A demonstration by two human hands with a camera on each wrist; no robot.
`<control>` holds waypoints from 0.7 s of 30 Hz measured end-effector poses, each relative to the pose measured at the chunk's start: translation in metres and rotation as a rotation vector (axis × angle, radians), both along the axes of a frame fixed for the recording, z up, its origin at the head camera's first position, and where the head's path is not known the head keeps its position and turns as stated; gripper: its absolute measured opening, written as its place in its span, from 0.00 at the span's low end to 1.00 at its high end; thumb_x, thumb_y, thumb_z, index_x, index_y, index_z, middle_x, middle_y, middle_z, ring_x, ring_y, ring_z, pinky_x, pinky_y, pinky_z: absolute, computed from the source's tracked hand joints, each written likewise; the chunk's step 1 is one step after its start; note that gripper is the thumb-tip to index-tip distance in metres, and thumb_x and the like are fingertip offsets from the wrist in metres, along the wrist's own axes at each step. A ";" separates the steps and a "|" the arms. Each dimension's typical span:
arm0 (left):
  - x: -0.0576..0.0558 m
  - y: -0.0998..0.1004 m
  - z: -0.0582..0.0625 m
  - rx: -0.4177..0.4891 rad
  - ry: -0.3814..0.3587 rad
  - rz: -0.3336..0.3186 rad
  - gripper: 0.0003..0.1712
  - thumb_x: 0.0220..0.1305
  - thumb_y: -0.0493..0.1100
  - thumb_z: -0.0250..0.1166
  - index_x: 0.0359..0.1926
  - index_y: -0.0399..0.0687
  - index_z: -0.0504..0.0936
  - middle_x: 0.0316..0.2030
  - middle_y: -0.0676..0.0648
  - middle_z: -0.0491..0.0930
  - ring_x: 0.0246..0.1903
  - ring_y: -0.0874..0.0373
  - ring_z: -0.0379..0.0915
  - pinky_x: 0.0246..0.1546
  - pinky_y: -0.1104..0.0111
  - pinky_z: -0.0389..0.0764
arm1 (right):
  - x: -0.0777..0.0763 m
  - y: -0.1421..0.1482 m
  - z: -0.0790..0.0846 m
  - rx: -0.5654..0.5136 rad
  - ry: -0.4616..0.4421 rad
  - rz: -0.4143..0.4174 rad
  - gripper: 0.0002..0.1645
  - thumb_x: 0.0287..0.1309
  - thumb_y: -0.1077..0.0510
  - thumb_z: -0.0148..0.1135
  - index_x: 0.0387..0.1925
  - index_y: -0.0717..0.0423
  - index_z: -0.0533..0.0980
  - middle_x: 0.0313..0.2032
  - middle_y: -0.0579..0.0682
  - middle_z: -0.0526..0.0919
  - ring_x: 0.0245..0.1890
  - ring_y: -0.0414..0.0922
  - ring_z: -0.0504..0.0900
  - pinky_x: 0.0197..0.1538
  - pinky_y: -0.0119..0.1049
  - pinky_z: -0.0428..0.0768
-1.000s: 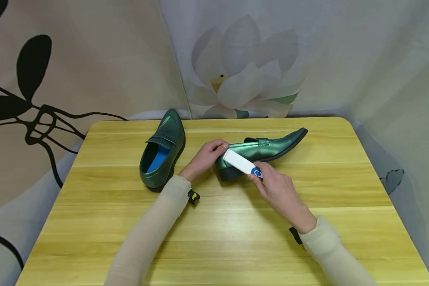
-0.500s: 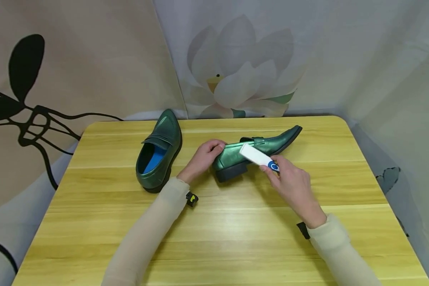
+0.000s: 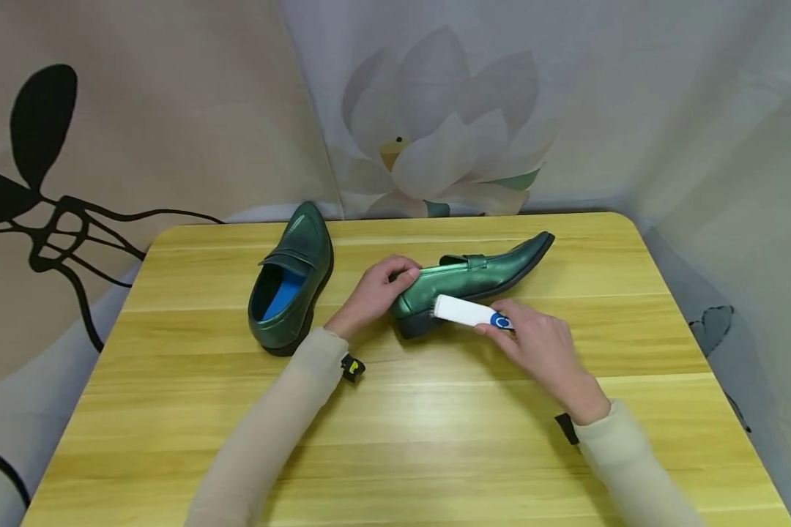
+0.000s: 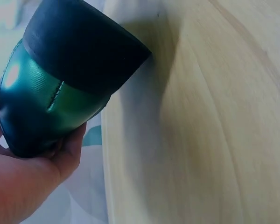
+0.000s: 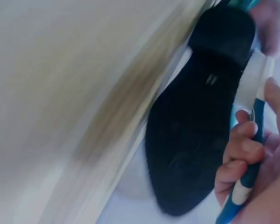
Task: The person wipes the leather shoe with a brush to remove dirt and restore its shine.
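My left hand [image 3: 377, 293] grips a shiny green loafer [image 3: 481, 276] by the back of its opening. The loafer's toe points right, and its black sole [image 5: 196, 112] faces the right wrist camera. In the left wrist view, its dark heel [image 4: 84, 46] is tilted over the table. My right hand [image 3: 534, 340] holds a white-and-blue brush [image 3: 464, 311], fingers curled round the handle. White bristles [image 5: 252, 81] lie at the loafer's near side, close to the heel; whether they touch cannot be told. A matching loafer [image 3: 293, 282], blue inside, stands upright on the left.
The wooden table [image 3: 395, 454] spans the view, its back edge close behind both shoes. A flower-printed cloth [image 3: 455, 132] hangs at the back. Bare wood lies in front of the shoes, between my forearms.
The brush went right along the loafer's side from the heel, then came back lower and to the left, towards the sole edge. My left hand keeps its grip; the view shifts slightly.
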State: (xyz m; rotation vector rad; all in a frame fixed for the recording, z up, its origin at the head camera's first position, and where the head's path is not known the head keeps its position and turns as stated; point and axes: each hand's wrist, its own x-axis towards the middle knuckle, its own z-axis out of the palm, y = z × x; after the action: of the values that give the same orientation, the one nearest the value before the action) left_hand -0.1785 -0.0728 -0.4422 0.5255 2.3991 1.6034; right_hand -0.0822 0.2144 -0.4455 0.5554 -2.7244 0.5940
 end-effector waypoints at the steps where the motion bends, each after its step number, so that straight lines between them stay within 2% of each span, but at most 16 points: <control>1: 0.000 -0.003 0.000 0.007 -0.007 0.002 0.16 0.79 0.48 0.59 0.55 0.43 0.85 0.57 0.45 0.80 0.56 0.50 0.73 0.61 0.56 0.70 | 0.000 0.007 -0.001 -0.002 -0.001 -0.025 0.22 0.57 0.46 0.77 0.45 0.56 0.81 0.28 0.47 0.83 0.16 0.40 0.70 0.16 0.35 0.65; 5: -0.001 -0.012 0.000 0.043 -0.024 0.010 0.15 0.80 0.46 0.58 0.52 0.40 0.85 0.59 0.44 0.79 0.61 0.49 0.71 0.65 0.55 0.68 | -0.003 0.028 -0.001 -0.016 0.017 -0.123 0.23 0.58 0.47 0.77 0.46 0.58 0.81 0.28 0.50 0.84 0.17 0.42 0.72 0.16 0.36 0.64; 8: -0.003 -0.016 0.000 0.057 -0.022 0.007 0.14 0.80 0.44 0.58 0.47 0.38 0.84 0.60 0.42 0.79 0.62 0.48 0.71 0.66 0.53 0.67 | -0.003 0.030 0.000 -0.021 0.043 -0.155 0.25 0.57 0.47 0.78 0.47 0.59 0.81 0.27 0.50 0.83 0.17 0.43 0.71 0.16 0.37 0.63; 10: -0.003 -0.016 0.000 0.048 -0.014 0.007 0.14 0.80 0.44 0.58 0.44 0.38 0.84 0.60 0.41 0.79 0.62 0.47 0.71 0.66 0.53 0.67 | -0.002 0.025 0.000 -0.017 0.059 -0.135 0.25 0.56 0.47 0.78 0.46 0.60 0.81 0.27 0.51 0.83 0.16 0.43 0.70 0.16 0.37 0.63; 13: -0.002 -0.012 0.000 0.017 0.008 0.015 0.15 0.79 0.45 0.58 0.42 0.38 0.84 0.59 0.40 0.79 0.61 0.46 0.72 0.65 0.53 0.69 | 0.000 0.008 -0.001 -0.012 0.071 -0.046 0.25 0.57 0.47 0.78 0.45 0.61 0.81 0.28 0.50 0.83 0.16 0.42 0.71 0.16 0.36 0.66; 17: -0.001 -0.007 -0.001 -0.081 0.104 0.016 0.17 0.80 0.47 0.57 0.48 0.38 0.85 0.59 0.39 0.78 0.61 0.45 0.73 0.65 0.53 0.70 | 0.004 -0.013 -0.004 -0.019 0.055 0.073 0.22 0.59 0.46 0.76 0.43 0.58 0.81 0.29 0.48 0.83 0.18 0.40 0.72 0.17 0.36 0.69; 19: -0.001 -0.005 -0.001 -0.130 0.160 0.015 0.18 0.81 0.47 0.55 0.52 0.38 0.85 0.59 0.39 0.77 0.61 0.46 0.72 0.65 0.53 0.70 | 0.004 -0.016 -0.004 -0.020 0.042 0.073 0.21 0.59 0.46 0.76 0.43 0.58 0.81 0.29 0.47 0.83 0.18 0.40 0.73 0.17 0.36 0.69; 21: -0.001 -0.003 0.001 -0.166 0.199 0.016 0.18 0.82 0.45 0.53 0.55 0.38 0.84 0.59 0.39 0.76 0.60 0.46 0.72 0.65 0.53 0.70 | 0.004 -0.011 -0.002 -0.014 0.028 0.032 0.22 0.60 0.45 0.75 0.44 0.58 0.81 0.29 0.48 0.84 0.17 0.41 0.72 0.16 0.36 0.68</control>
State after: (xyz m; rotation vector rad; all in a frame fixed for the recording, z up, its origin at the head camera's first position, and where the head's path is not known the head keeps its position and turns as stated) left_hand -0.1799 -0.0754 -0.4415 0.6636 2.6572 1.3999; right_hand -0.0785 0.2030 -0.4476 0.6002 -2.6880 0.6082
